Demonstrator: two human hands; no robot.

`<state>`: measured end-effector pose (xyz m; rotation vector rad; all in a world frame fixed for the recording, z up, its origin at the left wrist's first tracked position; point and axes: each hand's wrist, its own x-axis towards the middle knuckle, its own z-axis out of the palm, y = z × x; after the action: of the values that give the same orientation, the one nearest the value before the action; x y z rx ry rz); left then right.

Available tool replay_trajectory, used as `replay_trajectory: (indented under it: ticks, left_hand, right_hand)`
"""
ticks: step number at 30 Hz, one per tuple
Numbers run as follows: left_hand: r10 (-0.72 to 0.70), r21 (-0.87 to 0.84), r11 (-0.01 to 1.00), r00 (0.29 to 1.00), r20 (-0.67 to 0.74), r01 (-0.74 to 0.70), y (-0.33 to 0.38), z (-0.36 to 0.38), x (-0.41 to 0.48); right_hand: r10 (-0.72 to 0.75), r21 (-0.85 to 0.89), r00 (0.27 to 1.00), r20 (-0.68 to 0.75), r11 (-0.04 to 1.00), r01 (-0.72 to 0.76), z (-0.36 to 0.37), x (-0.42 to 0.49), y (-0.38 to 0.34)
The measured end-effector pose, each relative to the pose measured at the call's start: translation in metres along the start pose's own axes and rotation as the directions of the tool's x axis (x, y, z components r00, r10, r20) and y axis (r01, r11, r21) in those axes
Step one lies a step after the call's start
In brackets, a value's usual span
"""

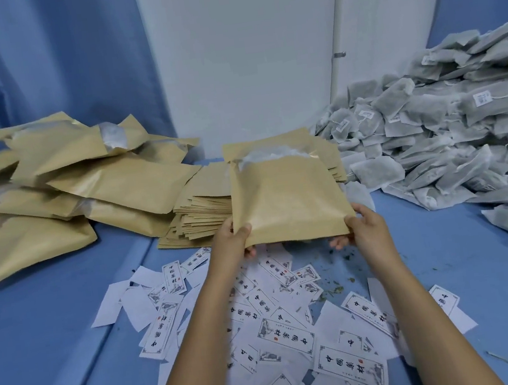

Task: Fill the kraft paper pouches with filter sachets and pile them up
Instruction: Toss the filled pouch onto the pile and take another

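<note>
- Labels (279, 318) are lying nearer you than the empty stack (203, 212).
- Your left hand (236, 240) and right hand (363, 226) are gripping the bottom corners of a filled pouch (286, 201), over that stack.
- Left of the stack a filled pile (68, 191) is sitting.
- Right of it, many sachets (448, 134) are waiting, so plenty is probably left.

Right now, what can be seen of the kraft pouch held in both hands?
The kraft pouch is a tan paper rectangle, lightly creased and bulged, its open mouth pointing away from the person. White sachet material shows at the mouth. The left hand pinches its near left corner, the right hand its near right corner, thumbs on top. It is held over the stack of flat pouches; contact with it cannot be told.
</note>
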<state>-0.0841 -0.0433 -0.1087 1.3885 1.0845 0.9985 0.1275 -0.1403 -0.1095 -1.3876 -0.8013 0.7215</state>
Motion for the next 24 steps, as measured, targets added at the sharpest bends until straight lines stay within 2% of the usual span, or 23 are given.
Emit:
replay_trajectory:
  ticks: [4,8,12,16,18,19,20,21,23,24]
  left_hand:
    - [0.014,-0.017,1.0,1.0,0.008,-0.014,0.027,-0.035,0.012]
    - [0.02,-0.012,1.0,0.997,-0.078,-0.02,0.034,-0.088,0.007]
    - [0.025,-0.004,1.0,0.981,-0.191,-0.027,0.029,-0.146,-0.011]
    - [0.001,0.008,1.0,0.984,-0.18,0.001,0.022,-0.21,-0.029]
    - [0.04,0.039,0.999,0.982,-0.185,-0.033,0.031,-0.233,-0.034]
    - [0.086,0.008,0.996,0.973,-0.214,-0.086,0.042,-0.241,-0.033]
    - [0.131,-0.094,0.983,0.957,-0.26,-0.16,0.056,-0.25,-0.026]
    - [0.165,-0.269,0.931,0.941,-0.295,-0.247,0.074,-0.26,-0.017]
    - [0.14,-0.632,0.712,0.944,-0.3,-0.306,0.113,-0.274,0.004]
    - [0.112,-0.701,0.657,0.955,-0.273,-0.278,0.128,-0.277,0.013]
  right_hand:
    - [-0.023,0.049,0.998,0.066,0.999,0.02,0.031,-0.001,-0.025]
    - [0.045,0.151,0.99,0.135,0.986,-0.065,0.087,-0.004,-0.047]
    - [0.098,0.176,0.971,0.217,0.975,-0.138,0.146,-0.021,-0.056]
    - [0.156,0.21,0.941,0.301,0.951,-0.225,0.189,-0.039,-0.05]
    - [0.166,0.264,0.928,0.334,0.928,-0.261,0.213,-0.041,-0.056]
    - [0.162,0.347,0.92,0.357,0.891,-0.291,0.228,-0.037,-0.064]
    - [0.135,0.452,0.907,0.4,0.832,-0.323,0.245,-0.031,-0.077]
    - [0.072,0.571,0.881,0.468,0.736,-0.363,0.264,-0.023,-0.091]
    - [-0.004,0.696,0.802,0.597,0.5,-0.515,0.296,-0.005,-0.123]
    - [-0.024,0.69,0.77,0.638,0.461,-0.558,0.307,0.004,-0.136]
